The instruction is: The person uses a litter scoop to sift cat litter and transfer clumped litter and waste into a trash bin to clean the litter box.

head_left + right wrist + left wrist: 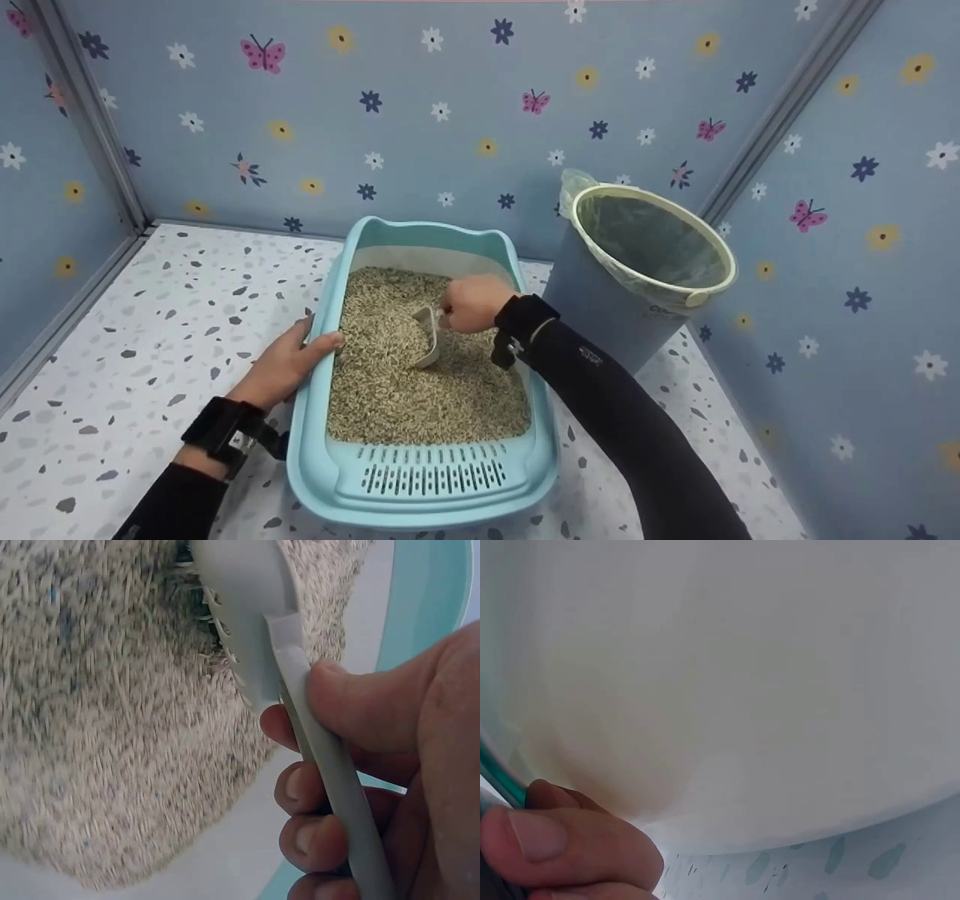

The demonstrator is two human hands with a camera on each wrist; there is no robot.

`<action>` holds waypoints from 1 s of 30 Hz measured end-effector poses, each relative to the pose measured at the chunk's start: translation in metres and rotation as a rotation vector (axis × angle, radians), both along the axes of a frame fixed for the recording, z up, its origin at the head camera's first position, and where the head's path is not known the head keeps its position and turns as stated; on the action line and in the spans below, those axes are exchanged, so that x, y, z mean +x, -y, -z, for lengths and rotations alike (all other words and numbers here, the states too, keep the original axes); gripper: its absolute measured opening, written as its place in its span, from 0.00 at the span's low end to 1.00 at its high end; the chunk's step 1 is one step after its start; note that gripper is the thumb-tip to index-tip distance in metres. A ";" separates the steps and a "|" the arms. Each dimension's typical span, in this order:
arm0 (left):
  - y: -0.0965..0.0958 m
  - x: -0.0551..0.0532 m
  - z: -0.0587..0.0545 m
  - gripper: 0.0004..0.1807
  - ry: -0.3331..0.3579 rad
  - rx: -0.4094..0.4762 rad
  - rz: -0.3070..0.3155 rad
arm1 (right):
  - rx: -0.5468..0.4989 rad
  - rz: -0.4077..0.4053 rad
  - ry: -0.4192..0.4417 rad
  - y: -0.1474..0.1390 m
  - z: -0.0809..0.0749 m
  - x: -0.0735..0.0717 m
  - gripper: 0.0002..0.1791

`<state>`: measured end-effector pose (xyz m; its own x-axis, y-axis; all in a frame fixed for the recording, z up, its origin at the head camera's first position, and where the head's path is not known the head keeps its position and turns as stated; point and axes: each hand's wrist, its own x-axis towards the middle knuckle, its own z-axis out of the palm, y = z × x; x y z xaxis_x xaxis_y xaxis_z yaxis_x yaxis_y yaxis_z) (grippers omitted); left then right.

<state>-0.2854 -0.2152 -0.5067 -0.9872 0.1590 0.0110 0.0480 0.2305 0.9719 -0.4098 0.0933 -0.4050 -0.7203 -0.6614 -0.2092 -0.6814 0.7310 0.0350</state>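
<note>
A light blue litter box (pixel 424 516) stands on the speckled surface, holding a bed of pale pellet litter (pixel 427 409). My left hand (pixel 281 364) grips the box's left rim, thumb over the inner side. In the left wrist view its fingers (pixel 585 847) curl at the edge beside the box's whitish wall. My right hand (pixel 476 304) is over the litter and holds a grey slotted litter scoop (pixel 326 750), fingers wrapped round its handle. The scoop's head tilts on edge against the litter, near a darker hollow in the right wrist view.
A tall grey-blue bin (pixel 600 300) with a cream rim and a clear bag liner (pixel 637 240) stands close behind the box on the right. Flowered blue panels (pixel 420 150) wall in the back and both sides. Slots perforate the box's front ledge (pixel 435 469).
</note>
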 end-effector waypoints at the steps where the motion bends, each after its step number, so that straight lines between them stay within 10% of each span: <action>1: 0.000 0.000 0.000 0.46 -0.001 0.000 -0.002 | -0.016 0.004 0.020 0.000 0.002 0.001 0.30; 30: 0.000 -0.002 0.002 0.47 0.007 -0.011 0.001 | -0.318 0.128 0.171 0.017 0.050 0.028 0.26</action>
<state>-0.2873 -0.2149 -0.5087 -0.9871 0.1598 0.0023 0.0413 0.2413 0.9696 -0.3816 0.0759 -0.4546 -0.7739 -0.6193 -0.1323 -0.5599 0.7667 -0.3140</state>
